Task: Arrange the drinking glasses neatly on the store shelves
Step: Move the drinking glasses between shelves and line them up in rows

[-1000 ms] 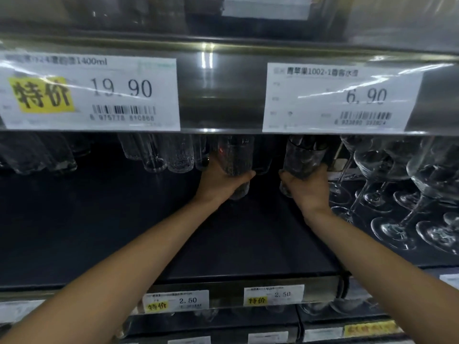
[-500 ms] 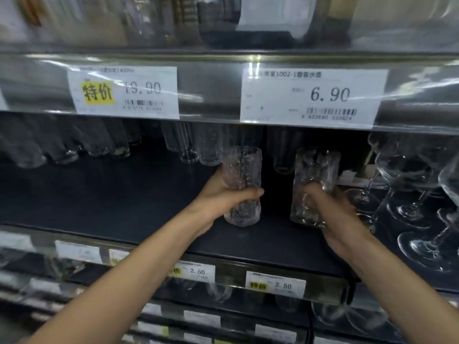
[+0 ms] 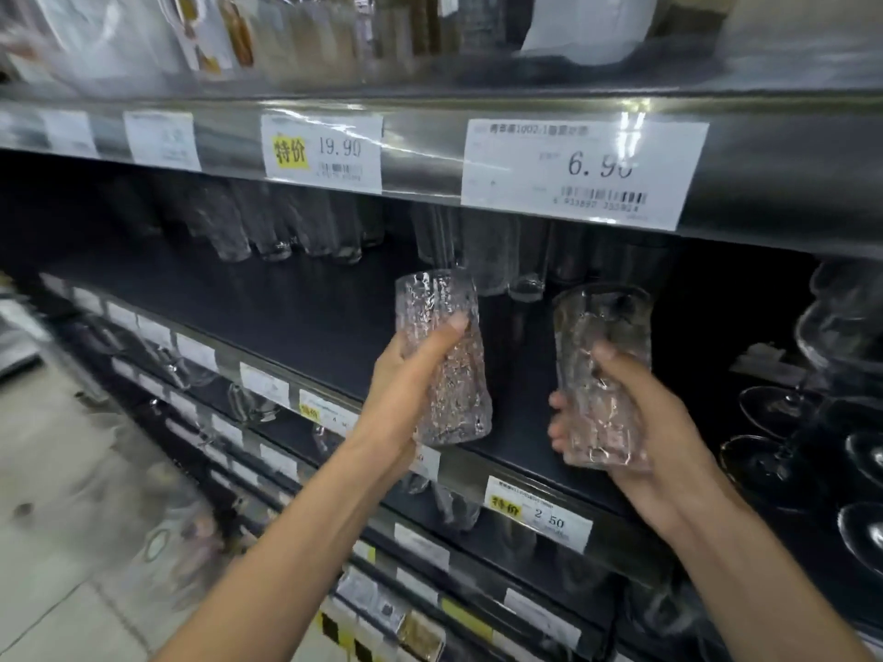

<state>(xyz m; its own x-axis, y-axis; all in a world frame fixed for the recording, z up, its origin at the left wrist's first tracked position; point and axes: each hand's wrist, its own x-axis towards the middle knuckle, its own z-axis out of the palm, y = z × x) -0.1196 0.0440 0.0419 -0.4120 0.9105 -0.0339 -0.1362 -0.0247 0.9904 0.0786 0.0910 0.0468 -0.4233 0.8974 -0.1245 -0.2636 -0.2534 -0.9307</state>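
Note:
My left hand [image 3: 406,389] grips a tall textured clear glass [image 3: 446,360], lifted in front of the dark shelf [image 3: 296,317] near its front edge. My right hand [image 3: 635,422] grips a second textured glass [image 3: 599,370], tilted slightly, also in the air before the shelf. More tall glasses of the same kind [image 3: 291,226] stand in a row at the back of the shelf, and others [image 3: 492,255] stand behind the two held ones.
Stemmed wine glasses [image 3: 807,422] crowd the right end of the shelf. The upper shelf edge carries price tags [image 3: 583,174] just above my hands. Lower shelves with glassware [image 3: 253,403] and labels run below. The floor [image 3: 71,518] lies to the left.
Both hands have pulled the two glasses out from the back of the shelf toward me and lifted them off it. My view has drawn back and turned left.

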